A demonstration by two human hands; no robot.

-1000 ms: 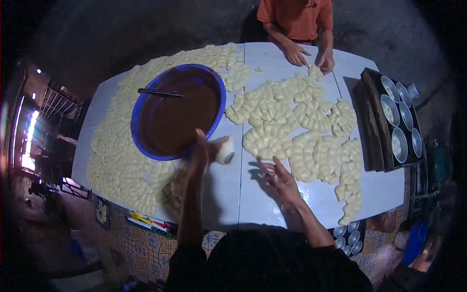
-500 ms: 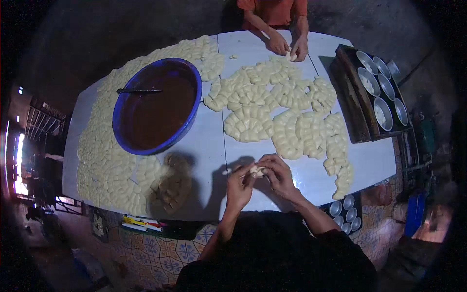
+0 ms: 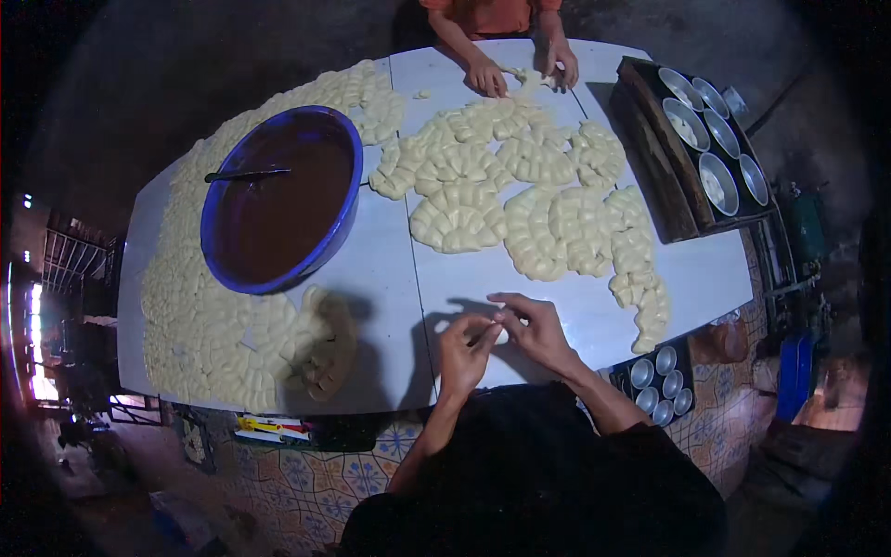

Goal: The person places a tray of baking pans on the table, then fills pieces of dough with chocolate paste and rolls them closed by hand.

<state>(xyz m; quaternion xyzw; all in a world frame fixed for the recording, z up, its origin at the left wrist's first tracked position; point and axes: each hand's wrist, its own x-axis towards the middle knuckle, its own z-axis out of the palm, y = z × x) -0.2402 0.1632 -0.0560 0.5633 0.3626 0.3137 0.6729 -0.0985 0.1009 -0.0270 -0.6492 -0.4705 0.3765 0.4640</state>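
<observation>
My left hand [image 3: 464, 355] and my right hand [image 3: 538, 332] meet above the near edge of the white table [image 3: 376, 269]. Pinched between their fingertips is a small piece of pale dough [image 3: 502, 334], mostly covered by the fingers. The right forefinger stretches out past it while the thumb stays on the dough. Beyond my hands lie rows of shaped dough pieces [image 3: 459, 218], pressed side by side in curved groups. More dough pieces [image 3: 218, 348] cover the left part of the table.
A blue basin [image 3: 348, 218] of brown filling, a dark-handled utensil [image 3: 246, 174] across its rim, stands at left. At right is a wooden-sided tray [image 3: 654, 176] with metal cups [image 3: 718, 184]. Across the table, a co-worker's hands [image 3: 487, 76] handle dough. More cups [image 3: 642, 373] sit below the near edge.
My right forefinger has straightened, and less of the dough shows between my fingers. The co-worker's hands have moved apart. The whole view has shifted slightly.
</observation>
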